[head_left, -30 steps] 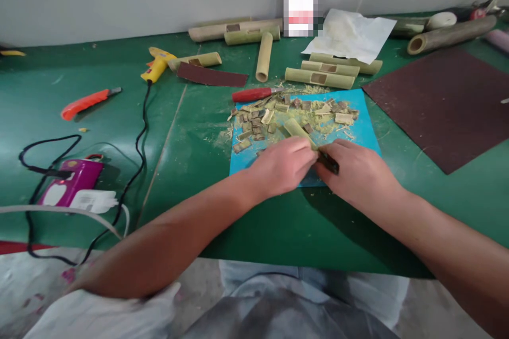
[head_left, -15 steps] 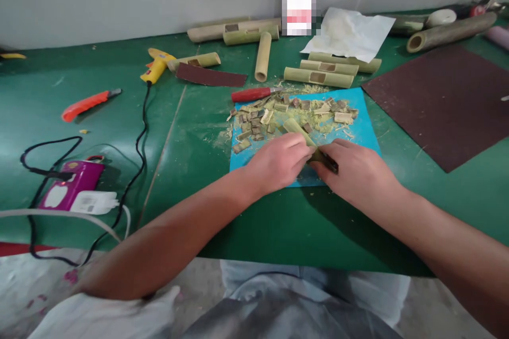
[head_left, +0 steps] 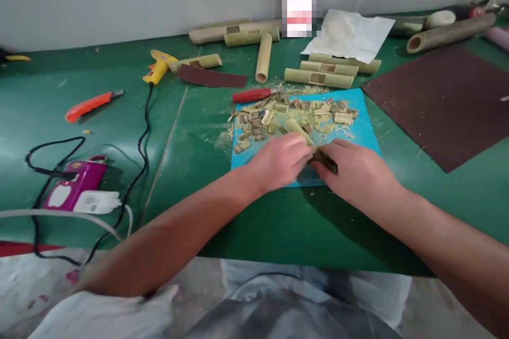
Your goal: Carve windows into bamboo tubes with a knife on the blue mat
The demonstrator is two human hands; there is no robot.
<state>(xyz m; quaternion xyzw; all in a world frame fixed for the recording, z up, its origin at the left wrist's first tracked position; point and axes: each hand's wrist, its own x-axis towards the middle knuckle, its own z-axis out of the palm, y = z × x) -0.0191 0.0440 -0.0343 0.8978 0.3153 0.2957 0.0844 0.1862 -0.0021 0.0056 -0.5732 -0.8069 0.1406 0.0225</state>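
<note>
My left hand (head_left: pixel 278 163) is closed around a short green bamboo tube (head_left: pixel 296 128) that slants across the blue mat (head_left: pixel 363 127). My right hand (head_left: pixel 358 172) is closed on a dark tool (head_left: pixel 328 162) pressed against the tube's near end. Both hands meet at the front of the mat. Several small cut bamboo chips and shavings (head_left: pixel 278 114) lie heaped on the mat behind them. What the tool's tip touches is hidden by my fingers.
On the green table (head_left: pixel 199 132) lie a red-handled knife (head_left: pixel 252 95), an orange cutter (head_left: pixel 91 105), a yellow glue gun (head_left: pixel 159 66) with black cord, a purple device (head_left: pixel 75 190), several bamboo tubes (head_left: pixel 318 77), sandpaper sheets (head_left: pixel 441 100) and white paper (head_left: pixel 350 32).
My hands stay together on the bamboo tube; the left hand has shifted slightly and looks blurred. Nothing else on the table has moved.
</note>
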